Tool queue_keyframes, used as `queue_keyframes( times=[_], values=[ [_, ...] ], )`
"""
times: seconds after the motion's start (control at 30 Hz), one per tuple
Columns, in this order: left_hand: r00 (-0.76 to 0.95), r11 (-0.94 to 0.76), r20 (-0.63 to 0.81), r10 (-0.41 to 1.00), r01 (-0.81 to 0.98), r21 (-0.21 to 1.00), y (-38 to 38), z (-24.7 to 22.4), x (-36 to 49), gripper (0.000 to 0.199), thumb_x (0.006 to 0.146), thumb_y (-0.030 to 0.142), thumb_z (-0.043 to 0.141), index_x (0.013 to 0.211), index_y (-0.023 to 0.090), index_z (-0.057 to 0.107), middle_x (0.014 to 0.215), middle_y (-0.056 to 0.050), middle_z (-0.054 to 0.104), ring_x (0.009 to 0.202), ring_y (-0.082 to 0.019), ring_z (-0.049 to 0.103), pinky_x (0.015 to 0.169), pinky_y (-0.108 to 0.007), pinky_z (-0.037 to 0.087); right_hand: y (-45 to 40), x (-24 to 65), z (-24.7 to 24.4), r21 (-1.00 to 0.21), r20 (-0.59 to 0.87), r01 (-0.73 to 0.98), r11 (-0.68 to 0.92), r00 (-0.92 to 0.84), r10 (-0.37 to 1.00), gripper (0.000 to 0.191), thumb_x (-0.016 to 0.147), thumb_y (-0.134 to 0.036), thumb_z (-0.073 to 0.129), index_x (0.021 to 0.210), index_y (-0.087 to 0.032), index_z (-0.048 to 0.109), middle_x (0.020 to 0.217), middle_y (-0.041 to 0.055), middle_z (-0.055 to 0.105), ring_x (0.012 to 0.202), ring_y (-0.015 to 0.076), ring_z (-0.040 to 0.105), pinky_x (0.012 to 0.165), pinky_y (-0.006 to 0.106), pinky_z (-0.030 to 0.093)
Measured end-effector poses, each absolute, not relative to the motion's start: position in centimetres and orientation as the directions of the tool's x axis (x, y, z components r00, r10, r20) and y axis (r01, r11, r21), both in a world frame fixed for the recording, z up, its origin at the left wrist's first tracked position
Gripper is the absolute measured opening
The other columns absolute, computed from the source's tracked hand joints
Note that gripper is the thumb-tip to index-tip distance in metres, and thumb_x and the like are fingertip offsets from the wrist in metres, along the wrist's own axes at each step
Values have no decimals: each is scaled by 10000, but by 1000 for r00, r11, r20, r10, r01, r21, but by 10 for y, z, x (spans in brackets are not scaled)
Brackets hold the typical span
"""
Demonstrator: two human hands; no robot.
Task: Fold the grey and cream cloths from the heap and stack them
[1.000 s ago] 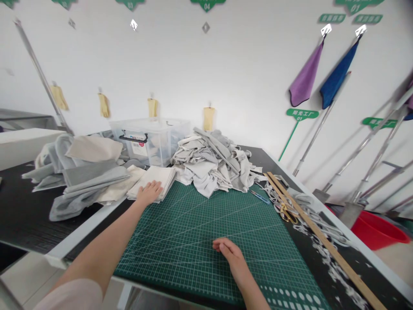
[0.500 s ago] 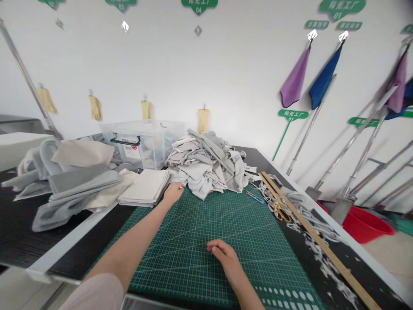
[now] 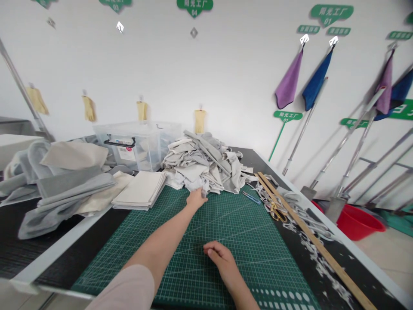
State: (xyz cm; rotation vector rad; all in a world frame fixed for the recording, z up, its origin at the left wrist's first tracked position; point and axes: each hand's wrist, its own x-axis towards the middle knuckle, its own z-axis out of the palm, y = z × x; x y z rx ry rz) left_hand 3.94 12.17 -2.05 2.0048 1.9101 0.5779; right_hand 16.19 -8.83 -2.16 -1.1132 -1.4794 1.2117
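Observation:
My left hand (image 3: 196,199) reaches forward to the front edge of a heaped pile of grey and off-white cloth pieces (image 3: 193,159). Its fingers are closed on a light grey cloth piece (image 3: 195,184) low in the pile; the fingertips are partly hidden. Over the green cutting mat (image 3: 167,241), my right hand (image 3: 221,256) stays low near the front, fingers loosely curled together and nothing visible in them. Left of the pile lies a neat stack of off-white cloth squares (image 3: 140,189).
A clear plastic box (image 3: 148,144) stands behind the stack, with folded grey cloths (image 3: 71,189) at the left. On the right lie blue-handled snips (image 3: 251,197), gold-handled scissors (image 3: 275,212), wooden strips (image 3: 309,237) and cloth scraps. A red basin (image 3: 359,224) sits beyond the table.
My left hand has moved right from beside the stack to the pile's front edge and closed on a cloth piece there. My right hand has barely moved; the view has shifted slightly.

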Motion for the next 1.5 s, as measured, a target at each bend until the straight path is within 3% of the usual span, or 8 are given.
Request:
queue_keyframes(
  times=[0.23,0.4,0.53,0.8,0.97,1.13,1.3,1.5],
  values=[
    [71,-85,52,996,916,391,113,-17,43,260,745,330,393,870,166,552,958,-118,562,904,-228,506,699,-318,369,-89,162,-21,-988,109,87,128,-192,975,161,741,-303,485,794,-205,601,756,15,588,746,154,526,704,282,390],
    [156,-147,8,988,912,382,108,-6,32,186,691,305,454,705,180,591,784,-60,611,753,-180,552,611,-248,380,-88,163,-24,-991,110,59,123,-189,976,149,742,-276,478,795,-205,598,766,13,587,761,155,530,713,285,389],
    [219,-222,51,974,901,372,93,0,10,146,664,259,465,657,182,589,757,-44,605,779,-174,532,658,-246,360,-89,162,-26,-989,112,68,128,-199,974,148,738,-274,481,796,-205,598,760,12,585,755,155,532,705,282,392],
    [213,-241,114,970,810,535,68,-8,-14,125,638,216,479,535,159,519,637,-8,545,706,-145,493,648,-235,330,-89,162,-26,-989,111,73,128,-199,974,149,736,-281,483,796,-206,598,760,12,588,754,156,532,703,283,393],
    [141,-199,144,980,581,789,73,-2,-12,185,621,217,492,463,147,428,463,49,392,552,-100,440,564,-209,324,-88,162,-24,-990,101,76,118,-199,975,156,736,-277,476,800,-202,598,770,16,590,766,159,530,717,291,392],
    [13,-86,85,996,180,980,99,36,-9,165,680,239,427,543,155,396,427,64,346,433,-73,411,478,-195,345,-90,161,-19,-993,95,56,108,-198,976,162,737,-279,470,803,-200,596,773,19,585,772,162,528,723,298,392],
    [-35,12,-19,999,-197,980,124,86,1,100,690,221,427,616,161,400,480,39,438,457,-76,475,480,-195,392,-91,161,-16,-989,105,80,121,-180,978,148,734,-259,467,785,-201,594,754,13,576,757,157,525,709,288,396],
    [-3,49,-56,998,-444,895,142,127,15,106,709,173,426,605,156,411,461,27,455,423,-75,470,448,-189,389,-90,162,-18,-966,144,186,179,-186,972,149,735,-263,463,777,-206,594,752,5,577,749,151,518,704,274,383]
  ],
)
